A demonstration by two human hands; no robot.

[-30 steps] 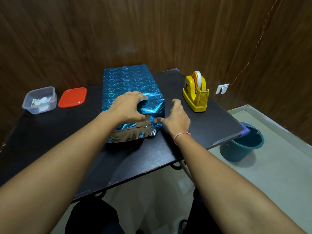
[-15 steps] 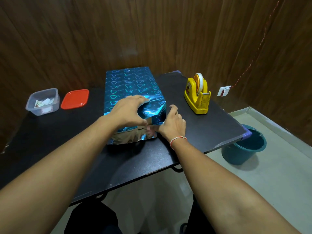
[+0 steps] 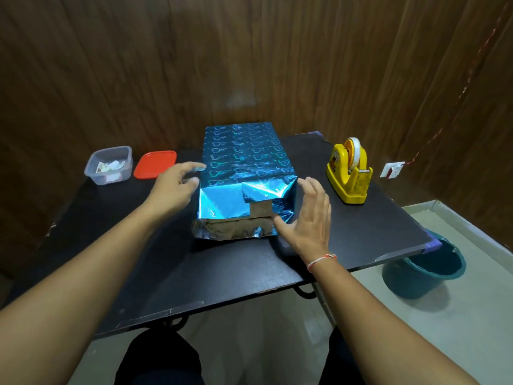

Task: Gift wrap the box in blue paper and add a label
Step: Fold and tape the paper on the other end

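The box [image 3: 244,173] lies mid-tabletop [image 3: 236,270] with blue paper over its top and sides, but the near end seems only part-folded, brown card showing, untaped and unlabelled, while left hand [image 3: 173,187] and right hand [image 3: 308,218] flank it, fingers spread, gripping nothing.

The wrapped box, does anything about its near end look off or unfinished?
Yes. On the near end of the shiny blue heart-patterned wrapped box, a patch of bare brown cardboard shows between the folded flaps, and the silver-backed bottom flap lies unfolded on the black table.
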